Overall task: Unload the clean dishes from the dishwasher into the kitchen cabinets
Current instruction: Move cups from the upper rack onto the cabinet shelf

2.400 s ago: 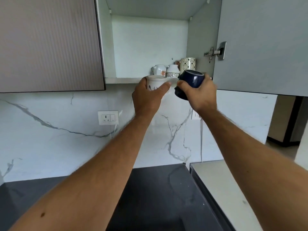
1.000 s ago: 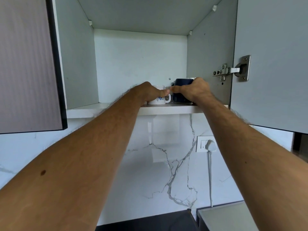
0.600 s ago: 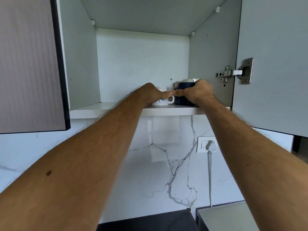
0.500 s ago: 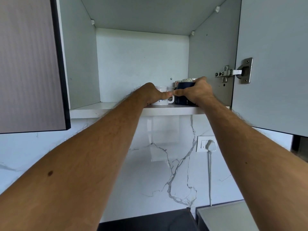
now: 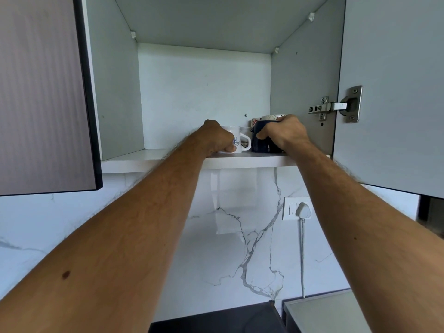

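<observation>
Head: left hand grips white mug near shelf edge.

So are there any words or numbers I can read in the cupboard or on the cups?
None can be read.
White mug: a small blue picture, no letters that show.
Dark blue mug: plain.
Cups behind: patterns only, mostly hidden.
Wall socket and door hinge: no markings large enough to read.
</observation>
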`<state>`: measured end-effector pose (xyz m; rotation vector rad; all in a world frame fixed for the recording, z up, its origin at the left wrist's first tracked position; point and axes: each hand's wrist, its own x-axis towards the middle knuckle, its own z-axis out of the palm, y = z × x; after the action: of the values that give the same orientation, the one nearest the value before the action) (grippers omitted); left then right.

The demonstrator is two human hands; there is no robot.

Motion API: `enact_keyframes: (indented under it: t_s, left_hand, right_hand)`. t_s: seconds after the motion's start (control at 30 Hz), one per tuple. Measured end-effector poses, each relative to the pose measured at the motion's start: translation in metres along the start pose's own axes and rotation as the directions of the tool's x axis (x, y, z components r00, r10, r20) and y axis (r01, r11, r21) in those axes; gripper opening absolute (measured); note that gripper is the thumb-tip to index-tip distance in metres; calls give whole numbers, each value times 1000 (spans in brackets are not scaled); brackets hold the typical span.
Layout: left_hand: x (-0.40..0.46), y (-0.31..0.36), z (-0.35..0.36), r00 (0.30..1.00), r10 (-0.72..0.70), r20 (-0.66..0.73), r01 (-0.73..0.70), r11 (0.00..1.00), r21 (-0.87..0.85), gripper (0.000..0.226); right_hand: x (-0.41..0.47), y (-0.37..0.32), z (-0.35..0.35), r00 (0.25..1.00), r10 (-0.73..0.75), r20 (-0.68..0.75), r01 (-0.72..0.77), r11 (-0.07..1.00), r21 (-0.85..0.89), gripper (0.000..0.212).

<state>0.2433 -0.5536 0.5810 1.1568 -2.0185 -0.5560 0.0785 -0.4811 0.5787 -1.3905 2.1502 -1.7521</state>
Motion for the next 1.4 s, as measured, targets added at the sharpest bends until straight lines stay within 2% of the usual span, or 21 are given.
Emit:
enact_keyframes:
  t_s: [0.1, 0.4, 0.6, 0.8, 0.87, 0.93, 1.0, 1.1, 1.17, 1.2, 1.23, 1.3, 1.4]
  left_hand:
    - [0, -1, -1, 1000, 8, -9, -8, 1000, 14, 55]
    - [-6, 0, 0, 999, 26, -22, -26, 1000, 1, 57]
    - [-6, -1, 0, 998, 31, -46, -29, 998, 54, 52]
    - [-13, 4, 0, 998, 22, -63, -16, 996, 92, 57]
    - [-14, 5, 1, 998, -2, -58, 5, 999, 54, 60]
    - [-12, 5, 0, 997, -24, -72, 26, 999, 33, 50]
    - [-11, 4, -2, 994, -6, -110, 11, 999, 39, 16]
    - [-13, 5, -2, 990, -7, -140, 17, 998, 68, 27]
    - [-11, 4, -2, 985, -32, -169, 35, 999, 13, 9]
    - [-9, 3, -2, 978, -46, -202, 40, 999, -32, 14]
    - [-7, 4, -2, 974, -59, -220, 47, 997, -57, 31]
    - [-10, 5, -4, 970, -63, -236, 34, 992, -124, 48]
    - [-22, 8, -8, 967, -45, -251, -8, 978, -206, 54]
  right_hand:
    - [1, 1, -2, 1000, -10, 0, 10, 1000, 19, 44]
    - [-5, 0, -4, 998, -56, -40, 58, 997, 44, 38]
    - [-6, 0, -4, 998, -47, -50, 51, 995, 82, 64]
    - [-6, 0, -4, 996, -43, -74, 49, 995, 84, 64]
    - [-4, 1, -3, 992, -39, -117, 50, 995, 89, 59]
    - [-4, 1, -3, 987, -25, -159, 40, 995, 93, 52]
    - [-5, 1, -3, 985, 5, -171, 13, 995, 101, 50]
    - [-4, 0, -3, 982, 35, -185, -13, 993, 119, 48]
    - [-5, 0, -3, 974, 36, -223, -4, 989, 145, 46]
    - [-5, 1, -3, 969, 36, -245, 3, 988, 156, 44]
    - [-6, 0, -4, 965, 36, -261, 7, 987, 163, 42]
    - [-10, -1, -5, 960, 28, -279, 14, 989, 147, 37]
    - [-22, -6, -6, 969, 3, -246, 24, 994, 104, 34]
